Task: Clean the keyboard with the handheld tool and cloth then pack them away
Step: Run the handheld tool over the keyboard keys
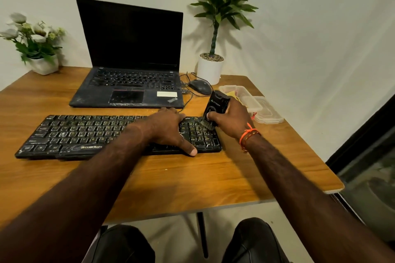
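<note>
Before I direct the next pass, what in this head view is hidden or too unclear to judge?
- Keyboard middle keys: covered by the left hand.
- Handheld tool brush tip: partly hidden by the right hand, so key contact is unclear.
- Plastic container contents: blocked by tool and hand; only a yellow patch shows.
- Key legends: too small.

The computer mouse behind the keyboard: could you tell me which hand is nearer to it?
Right. The right hand grips the handheld tool just in front of the mouse; the left hand presses the keyboard, farther left.
</note>
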